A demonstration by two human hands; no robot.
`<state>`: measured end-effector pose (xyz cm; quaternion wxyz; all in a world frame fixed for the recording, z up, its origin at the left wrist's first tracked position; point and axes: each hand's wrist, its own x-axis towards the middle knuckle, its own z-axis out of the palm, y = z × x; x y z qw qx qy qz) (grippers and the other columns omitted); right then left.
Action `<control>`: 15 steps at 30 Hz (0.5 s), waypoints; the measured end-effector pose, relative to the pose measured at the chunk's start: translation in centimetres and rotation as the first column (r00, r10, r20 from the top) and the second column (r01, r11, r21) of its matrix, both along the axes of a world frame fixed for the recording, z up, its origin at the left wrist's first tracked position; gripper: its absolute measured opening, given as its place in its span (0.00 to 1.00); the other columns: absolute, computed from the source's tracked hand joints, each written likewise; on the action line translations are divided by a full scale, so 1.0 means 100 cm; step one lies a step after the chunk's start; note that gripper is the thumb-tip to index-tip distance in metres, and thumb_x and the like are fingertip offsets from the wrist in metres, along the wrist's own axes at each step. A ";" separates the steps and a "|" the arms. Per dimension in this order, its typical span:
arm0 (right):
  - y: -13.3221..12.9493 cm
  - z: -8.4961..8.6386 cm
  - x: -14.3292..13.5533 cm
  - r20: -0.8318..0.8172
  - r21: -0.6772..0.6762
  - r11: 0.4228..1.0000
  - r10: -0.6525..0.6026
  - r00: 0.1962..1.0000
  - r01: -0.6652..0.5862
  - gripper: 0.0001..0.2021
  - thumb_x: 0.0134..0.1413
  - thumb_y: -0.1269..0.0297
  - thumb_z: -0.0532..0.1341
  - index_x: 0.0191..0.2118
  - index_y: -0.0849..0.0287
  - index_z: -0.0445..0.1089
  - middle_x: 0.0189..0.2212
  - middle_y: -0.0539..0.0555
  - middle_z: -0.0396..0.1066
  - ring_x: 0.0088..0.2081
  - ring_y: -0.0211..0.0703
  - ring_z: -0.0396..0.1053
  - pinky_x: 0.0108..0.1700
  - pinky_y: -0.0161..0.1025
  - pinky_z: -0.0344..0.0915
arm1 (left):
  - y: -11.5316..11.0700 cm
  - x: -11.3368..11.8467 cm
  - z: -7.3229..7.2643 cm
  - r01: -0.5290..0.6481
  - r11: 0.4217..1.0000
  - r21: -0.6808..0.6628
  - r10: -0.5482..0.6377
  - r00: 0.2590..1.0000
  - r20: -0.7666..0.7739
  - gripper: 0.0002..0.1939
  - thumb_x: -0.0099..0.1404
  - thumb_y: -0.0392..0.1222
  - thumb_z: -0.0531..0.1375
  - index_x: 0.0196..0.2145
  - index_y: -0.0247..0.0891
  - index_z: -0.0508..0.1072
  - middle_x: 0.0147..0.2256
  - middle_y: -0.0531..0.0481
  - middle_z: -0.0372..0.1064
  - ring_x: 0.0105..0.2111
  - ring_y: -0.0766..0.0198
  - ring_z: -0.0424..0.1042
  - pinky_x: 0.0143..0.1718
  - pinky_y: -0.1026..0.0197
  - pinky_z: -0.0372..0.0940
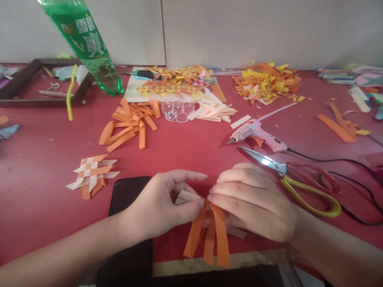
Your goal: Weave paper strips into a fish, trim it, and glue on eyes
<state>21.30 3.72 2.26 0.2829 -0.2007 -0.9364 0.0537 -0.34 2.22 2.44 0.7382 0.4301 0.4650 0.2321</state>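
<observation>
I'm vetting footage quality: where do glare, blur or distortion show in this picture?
Head view: scissors glint white on the blade; head view: paper scraps at the far right look soft; head view: the green bottle leans, probably wide-angle distortion.

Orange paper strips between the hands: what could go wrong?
The orange paper strips could slip if the left hand or right hand shifts; their near ends splay free.
The scissors lie near the right hand, which might knock them.
The corded pink glue gun, if hot, might burn a reaching hand.
</observation>
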 end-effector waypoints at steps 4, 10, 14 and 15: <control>0.001 -0.001 -0.004 -0.076 -0.093 0.996 -0.011 0.997 0.004 0.05 0.60 0.64 0.61 0.36 0.59 0.73 0.31 0.52 0.76 0.39 0.42 0.70 0.41 0.43 0.67 | 0.000 -0.001 -0.001 0.033 0.999 0.008 -0.033 0.999 0.023 0.25 0.54 0.36 0.66 0.50 0.33 0.69 0.19 0.61 0.62 0.18 0.75 0.55 0.22 0.70 0.53; 0.003 -0.005 -0.008 -0.196 -0.250 0.968 -0.029 0.980 -0.021 0.05 0.60 0.63 0.62 0.36 0.59 0.71 0.30 0.53 0.75 0.34 0.41 0.69 0.40 0.43 0.69 | -0.001 -0.003 -0.002 0.006 0.999 0.035 -0.009 0.996 0.084 0.20 0.57 0.35 0.65 0.47 0.35 0.68 0.21 0.59 0.65 0.20 0.75 0.60 0.24 0.72 0.56; 0.002 -0.008 -0.008 -0.211 -0.323 0.946 -0.055 0.976 -0.017 0.05 0.57 0.64 0.64 0.35 0.59 0.70 0.30 0.53 0.73 0.34 0.40 0.67 0.41 0.43 0.68 | -0.004 -0.002 -0.004 -0.003 0.995 0.095 -0.004 0.997 0.078 0.16 0.58 0.34 0.64 0.45 0.36 0.69 0.22 0.60 0.65 0.22 0.75 0.62 0.26 0.73 0.60; 0.002 -0.009 -0.008 -0.218 -0.347 0.938 -0.055 0.974 -0.025 0.05 0.56 0.65 0.65 0.35 0.60 0.70 0.30 0.53 0.72 0.34 0.40 0.66 0.42 0.43 0.68 | -0.004 -0.002 -0.005 0.004 0.994 0.110 -0.011 0.998 0.063 0.15 0.59 0.34 0.64 0.44 0.37 0.69 0.22 0.60 0.65 0.22 0.75 0.62 0.25 0.73 0.60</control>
